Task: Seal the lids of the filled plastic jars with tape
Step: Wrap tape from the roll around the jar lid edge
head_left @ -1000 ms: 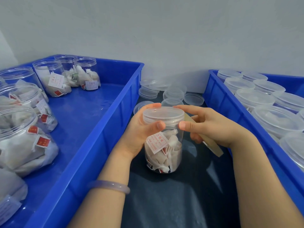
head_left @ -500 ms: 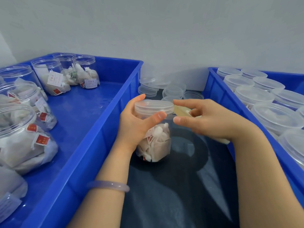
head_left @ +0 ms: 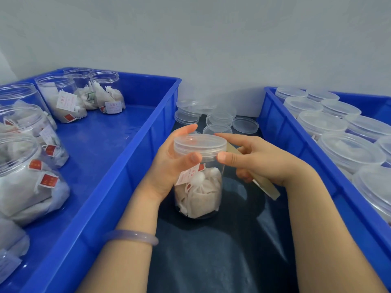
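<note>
Right hand (head_left: 260, 163) slid onto the lid (head_left: 200, 143) at 3 o'clock, clutching tape (head_left: 267, 187); my left hand (head_left: 169, 169) grips the jar (head_left: 201, 194) (light, slippery, I'd guess).

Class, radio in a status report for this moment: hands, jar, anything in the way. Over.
Left hand grips jar below lid. Right hand holds tape strip, thumb on lid rim. Loose lids lie behind, apart; nothing blocks.

My only camera sits on my head, tilted forward and down, close over the dark table (head_left: 211, 261) between the left blue crate (head_left: 127, 176) and the right blue crate (head_left: 281, 127). The wall (head_left: 211, 39) closes the far edge.
</note>
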`<state>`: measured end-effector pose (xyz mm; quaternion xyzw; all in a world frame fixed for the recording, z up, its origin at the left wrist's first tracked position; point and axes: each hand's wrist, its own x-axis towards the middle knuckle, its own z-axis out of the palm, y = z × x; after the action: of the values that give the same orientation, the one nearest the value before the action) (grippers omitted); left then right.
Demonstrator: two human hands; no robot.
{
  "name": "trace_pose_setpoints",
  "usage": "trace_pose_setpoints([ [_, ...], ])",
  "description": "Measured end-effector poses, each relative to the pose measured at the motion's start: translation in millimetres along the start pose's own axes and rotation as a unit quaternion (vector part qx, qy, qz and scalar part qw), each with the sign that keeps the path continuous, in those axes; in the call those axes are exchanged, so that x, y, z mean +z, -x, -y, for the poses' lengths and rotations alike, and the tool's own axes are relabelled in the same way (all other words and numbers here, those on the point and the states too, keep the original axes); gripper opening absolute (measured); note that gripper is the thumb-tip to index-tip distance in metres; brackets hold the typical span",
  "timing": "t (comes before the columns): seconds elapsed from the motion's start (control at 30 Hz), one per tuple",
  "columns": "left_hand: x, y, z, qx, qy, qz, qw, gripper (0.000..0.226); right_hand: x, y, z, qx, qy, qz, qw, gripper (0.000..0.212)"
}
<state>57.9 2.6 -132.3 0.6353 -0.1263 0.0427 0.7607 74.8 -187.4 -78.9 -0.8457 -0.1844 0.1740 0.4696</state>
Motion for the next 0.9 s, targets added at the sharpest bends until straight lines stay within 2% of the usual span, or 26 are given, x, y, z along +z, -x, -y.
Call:
trace_pose_setpoints([
  [0.07,-1.3,1.3,-1.5,0.010,-0.052,-0.008,0.999,0.112,-1.7,0.6,0.2,-0.004,-0.019,0.005,1.000,0.079],
  [0.17,0.1,2.9,-2.9,0.033,-0.150,-0.042,0.987,0.111,-4.1,2.6,-0.4,-0.010,0.019,-0.011,1.000,0.067],
  [0.23,5.7,2.5,-2.6,0.034,-0.186,-0.068,0.980,0.118,-2.6,0.7,1.1,-0.023,0.048,-0.024,0.998,0.057],
  [0.27,7.6,1.5,-1.6,0.039,-0.189,-0.086,0.977,0.113,-1.2,-0.9,2.2,-0.028,0.058,-0.024,0.998,0.054],
  [0.37,5.8,-0.4,2.7,0.046,-0.129,-0.119,0.984,0.090,-0.3,0.4,5.5,-0.027,0.054,-0.006,0.998,0.068],
  [0.47,-2.4,-0.6,5.1,0.042,-0.062,-0.101,0.992,0.082,-7.7,8.1,8.6,-0.034,0.092,-0.042,0.994,0.084],
  [0.6,-1.9,0.8,6.7,0.041,-0.025,-0.060,0.997,0.092,-10.4,11.1,8.6,-0.042,0.092,-0.080,0.992,0.085],
  [0.77,-3.7,0.7,6.9,0.023,0.016,-0.024,0.999,0.097,-3.0,2.2,2.1,-0.028,0.041,-0.055,0.997,0.092],
  [0.9,-3.4,0.1,0.9,0.010,-0.020,-0.009,1.000,0.105,-0.3,-1.1,-1.7,-0.037,0.004,-0.023,0.999,0.084],
])
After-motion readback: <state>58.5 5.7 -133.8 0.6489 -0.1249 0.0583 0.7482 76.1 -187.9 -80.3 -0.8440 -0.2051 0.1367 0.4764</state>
